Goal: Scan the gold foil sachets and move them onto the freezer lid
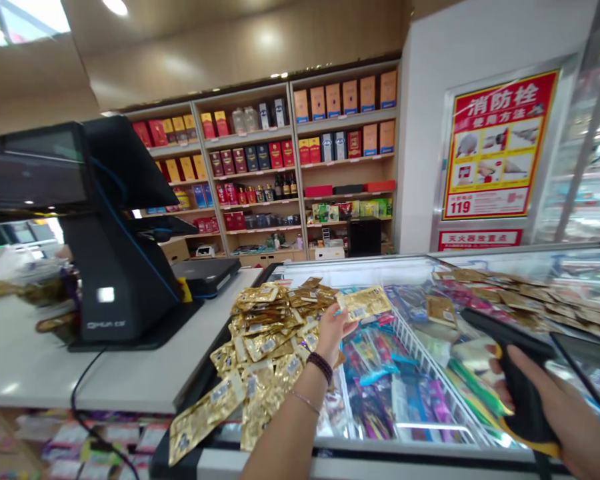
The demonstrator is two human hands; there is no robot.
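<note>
The left hand (333, 327) grips one end of a gold packet (369, 303) between its fingers, the packet pointing toward two o'clock from the hand, above the glass-topped freezer (405, 465). The right hand (555, 400), at four o'clock in the view, has its fingers wrapped around the handle of a black and yellow scanner (523, 393), whose head points toward ten o'clock.

A heap of gold packets (263, 333) spreads at nine to seven o'clock from the left hand, on the near left part of the freezer. More gold packets (525, 297) lie at three o'clock in the view, beyond the scanner. Under the glass, colourful packages (375, 360) sit around a white wire divider (420, 353).

At nine o'clock, a black terminal (125, 267) stands on the white bench (180, 373). Shelves (250, 175) of boxes and bottles rise at twelve o'clock.
</note>
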